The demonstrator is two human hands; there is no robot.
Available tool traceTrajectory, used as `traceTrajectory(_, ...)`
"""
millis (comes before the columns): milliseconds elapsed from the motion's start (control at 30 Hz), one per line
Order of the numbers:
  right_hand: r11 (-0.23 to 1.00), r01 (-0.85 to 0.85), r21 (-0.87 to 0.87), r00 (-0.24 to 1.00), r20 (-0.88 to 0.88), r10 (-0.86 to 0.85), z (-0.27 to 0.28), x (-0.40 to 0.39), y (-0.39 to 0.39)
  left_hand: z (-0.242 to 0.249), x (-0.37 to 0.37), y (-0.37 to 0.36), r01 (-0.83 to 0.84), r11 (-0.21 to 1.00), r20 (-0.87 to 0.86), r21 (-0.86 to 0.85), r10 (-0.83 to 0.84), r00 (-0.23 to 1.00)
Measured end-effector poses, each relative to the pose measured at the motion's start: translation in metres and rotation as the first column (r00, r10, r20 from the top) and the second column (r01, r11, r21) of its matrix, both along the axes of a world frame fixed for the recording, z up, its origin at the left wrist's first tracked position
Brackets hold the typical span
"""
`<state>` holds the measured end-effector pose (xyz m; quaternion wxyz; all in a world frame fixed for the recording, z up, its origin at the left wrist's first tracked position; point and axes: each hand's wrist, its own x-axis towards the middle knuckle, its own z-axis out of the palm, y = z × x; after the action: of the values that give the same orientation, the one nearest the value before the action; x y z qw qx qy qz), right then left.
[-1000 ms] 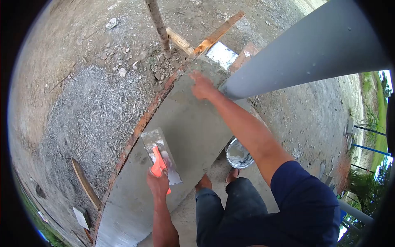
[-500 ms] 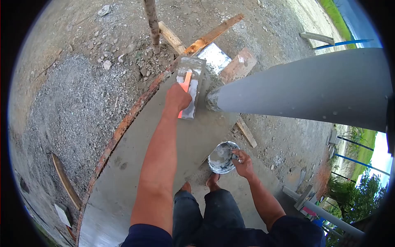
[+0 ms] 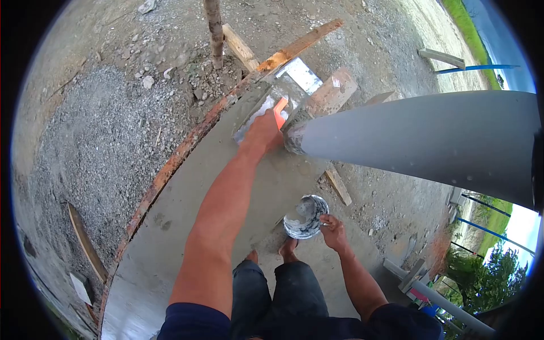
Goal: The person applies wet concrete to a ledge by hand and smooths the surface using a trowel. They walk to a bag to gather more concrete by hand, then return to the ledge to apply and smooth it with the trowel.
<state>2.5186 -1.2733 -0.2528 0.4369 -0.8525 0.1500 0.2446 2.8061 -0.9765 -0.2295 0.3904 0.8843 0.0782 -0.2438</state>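
Beside the pipe (image 3: 419,141), left hand (image 3: 263,133) grip clenched on trowel (image 3: 266,110), flat on wet cement (image 3: 226,192)

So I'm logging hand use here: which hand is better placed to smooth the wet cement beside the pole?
Left. The left hand already grips the trowel on the cement strip by the grey pole; the right hand is down at the bucket.

trowel (image 3: 263,110) handle mostly hidden under left hand (image 3: 265,133), grey post (image 3: 419,141) cut off at right edge
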Motion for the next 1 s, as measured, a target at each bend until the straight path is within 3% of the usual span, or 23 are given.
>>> traceTrajectory(133, 0.999, 0.017, 0.039, 1.000, -0.027, -0.016, 0.011, 0.005, 0.007, -0.008, 0.014, 0.045, -0.188, 0.982, 0.059, 0.019, 0.187, 0.981)
traceTrajectory(300, 0.993, 0.034, 0.111, 0.994, -0.105, -0.022, 0.018, -0.004, -0.013, -0.012, -0.033, 0.075, -0.408, 0.910, -0.075, -0.066, 0.403, 0.912)
traceTrajectory(400, 0.993, 0.031, 0.115, 0.989, -0.147, -0.014, 0.016, -0.015, -0.029, 0.003, -0.023, 0.036, -0.375, 0.911, -0.094, -0.173, 0.363, 0.927)
traceTrajectory(467, 0.993, 0.038, 0.114, 0.988, -0.153, -0.020, 0.015, -0.012, -0.033, 0.002, -0.002, 0.003, -0.220, 0.974, 0.107, -0.060, 0.225, 0.968)
traceTrajectory(567, 0.990, 0.047, 0.131, 0.989, -0.147, -0.028, 0.018, -0.008, -0.033, -0.010, 0.008, 0.002, -0.243, 0.968, -0.017, -0.057, 0.242, 0.970)
traceTrajectory(700, 0.979, 0.035, 0.200, 0.991, -0.132, -0.009, 0.017, -0.013, -0.032, -0.023, -0.035, 0.090, -0.428, 0.904, -0.003, 0.004, 0.428, 0.904)
traceTrajectory(767, 0.968, 0.051, 0.245, 0.989, -0.145, -0.015, 0.012, -0.019, -0.029, 0.021, -0.060, 0.125, -0.430, 0.901, -0.039, 0.054, 0.432, 0.901)
traceTrajectory(900, 0.939, 0.089, 0.332, 0.985, -0.167, -0.034, -0.007, -0.034, -0.035, 0.045, -0.077, 0.155, -0.326, 0.916, 0.114, 0.236, 0.307, 0.945)
traceTrajectory(1000, 0.913, 0.125, 0.388, 0.984, -0.168, -0.063, -0.008, -0.036, -0.039, 0.045, -0.047, 0.138, -0.216, 0.899, 0.141, 0.380, 0.175, 0.974)
